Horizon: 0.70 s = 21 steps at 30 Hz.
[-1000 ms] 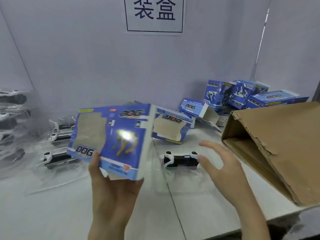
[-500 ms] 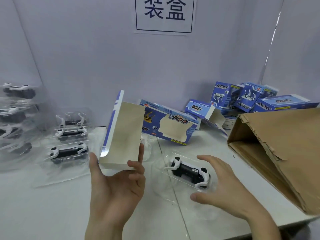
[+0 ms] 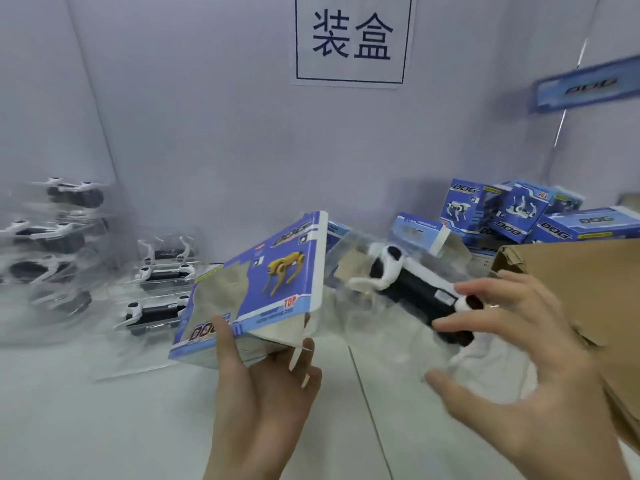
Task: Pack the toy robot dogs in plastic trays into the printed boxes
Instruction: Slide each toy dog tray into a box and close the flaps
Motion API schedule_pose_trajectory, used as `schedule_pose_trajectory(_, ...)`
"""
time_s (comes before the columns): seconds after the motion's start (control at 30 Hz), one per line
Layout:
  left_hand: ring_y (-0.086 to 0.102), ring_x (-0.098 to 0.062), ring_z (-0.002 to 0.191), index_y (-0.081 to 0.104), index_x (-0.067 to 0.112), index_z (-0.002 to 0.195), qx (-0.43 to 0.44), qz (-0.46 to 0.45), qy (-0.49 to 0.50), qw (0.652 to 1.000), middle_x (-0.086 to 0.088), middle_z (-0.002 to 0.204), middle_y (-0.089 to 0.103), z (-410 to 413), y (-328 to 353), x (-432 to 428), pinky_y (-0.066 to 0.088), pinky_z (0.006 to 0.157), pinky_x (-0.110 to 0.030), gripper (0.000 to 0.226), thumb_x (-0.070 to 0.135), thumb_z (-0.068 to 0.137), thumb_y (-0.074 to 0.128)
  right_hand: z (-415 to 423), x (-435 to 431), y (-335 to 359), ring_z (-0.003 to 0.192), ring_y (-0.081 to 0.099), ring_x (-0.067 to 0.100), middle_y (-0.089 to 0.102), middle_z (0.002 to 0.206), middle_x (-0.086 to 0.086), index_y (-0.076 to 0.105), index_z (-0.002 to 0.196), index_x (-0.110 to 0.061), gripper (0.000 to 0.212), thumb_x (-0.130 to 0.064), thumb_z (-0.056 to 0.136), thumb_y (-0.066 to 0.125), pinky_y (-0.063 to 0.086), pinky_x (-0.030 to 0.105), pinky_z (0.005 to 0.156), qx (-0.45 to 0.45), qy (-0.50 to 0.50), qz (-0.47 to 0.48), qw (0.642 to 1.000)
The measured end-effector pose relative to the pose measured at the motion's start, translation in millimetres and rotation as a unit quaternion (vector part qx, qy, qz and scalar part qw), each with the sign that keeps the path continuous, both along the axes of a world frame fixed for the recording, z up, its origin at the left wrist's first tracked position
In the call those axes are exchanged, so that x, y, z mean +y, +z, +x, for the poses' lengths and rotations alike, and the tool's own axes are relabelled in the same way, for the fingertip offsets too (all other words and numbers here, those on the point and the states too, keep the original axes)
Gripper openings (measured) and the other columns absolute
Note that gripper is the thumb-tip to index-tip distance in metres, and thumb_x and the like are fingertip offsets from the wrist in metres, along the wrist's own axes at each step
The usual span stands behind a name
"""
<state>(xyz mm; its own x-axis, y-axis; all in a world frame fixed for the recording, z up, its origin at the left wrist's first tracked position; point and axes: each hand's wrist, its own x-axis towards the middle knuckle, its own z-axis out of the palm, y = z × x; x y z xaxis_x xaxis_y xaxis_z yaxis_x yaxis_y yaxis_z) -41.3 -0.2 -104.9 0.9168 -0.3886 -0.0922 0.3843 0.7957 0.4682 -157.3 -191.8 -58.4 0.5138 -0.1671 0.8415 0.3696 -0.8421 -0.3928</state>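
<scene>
**A:** Where is the dog now?

**B:** The dog lies in its tray, lifted above the table, just left of the carton. The right hand holds the tray at the near end, with the thumb below and the fingers curled over the top. This part is blurred, so I can only guess where the tray's rim runs.

**A:** And the box?

**B:** It is further left of the carton. The left hand grips the box at its lower corner, thumb on the printed face and fingers underneath.

**A:** How will these things handle?

**B:** I think both are light. The tray is thin clear plastic, so it will bend and may be slippery. It is better to take it by the two long rims than to squeeze the middle. The dog's thin white legs look fragile. The box is thin card and is easy to crush, so hold it near the folded edges, where it is stiffer.

**A:** What else is there?

**B:** More trays wait far left of the carton.
</scene>
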Motion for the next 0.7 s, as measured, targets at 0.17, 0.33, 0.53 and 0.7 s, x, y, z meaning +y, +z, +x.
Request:
schedule_pose_trajectory(0.17,0.061,-0.021,0.074,0.075,0.019,0.106,-0.002,0.031,0.006,1.000,-0.003,0.095,0.069,-3,1,-7,0.039,0.068,-0.033,0.076,0.080,0.063,0.061,12,31,-4,0.136,0.041,0.025,0.063,0.116,-0.017,0.073,0.081,-0.038,0.040,-0.031,0.043,0.083,0.033,0.038,0.104,0.016,0.035,-0.037,0.999)
schedule_pose_trajectory(0.33,0.060,-0.025,0.113,0.077,0.028,0.114,-0.101,0.122,0.001,0.987,-0.003,0.119,0.074,3,3,1,0.033,0.105,-0.043,0.071,0.072,0.063,0.052,18,28,-6,0.140,0.036,0.025,0.059,0.119,-0.016,0.069,0.080,-0.040,0.036,-0.031,0.047,0.083,0.027,0.023,0.108,0.023,0.065,-0.055,0.996)
schedule_pose_trajectory(0.53,0.053,-0.027,0.099,0.068,0.018,0.128,-0.120,0.131,-0.007,0.984,-0.015,0.116,0.065,-13,8,-10,0.034,0.085,-0.040,0.082,0.066,0.062,0.060,33,30,-6,0.147,0.030,0.017,0.042,0.144,-0.002,0.051,0.120,-0.035,0.069,-0.031,0.060,0.086,0.033,0.008,0.103,-0.018,0.124,0.182,0.975)
schedule_pose_trajectory(0.7,0.064,-0.019,0.072,0.078,0.014,0.095,-0.105,0.093,-0.079,0.987,-0.008,0.092,0.067,-17,0,-25,0.039,0.067,-0.034,0.067,0.066,0.054,0.068,37,31,-29,0.137,0.045,0.008,0.048,0.147,-0.016,0.046,0.138,-0.036,0.086,-0.038,0.062,0.087,0.041,0.034,0.109,-0.051,0.097,0.217,0.970)
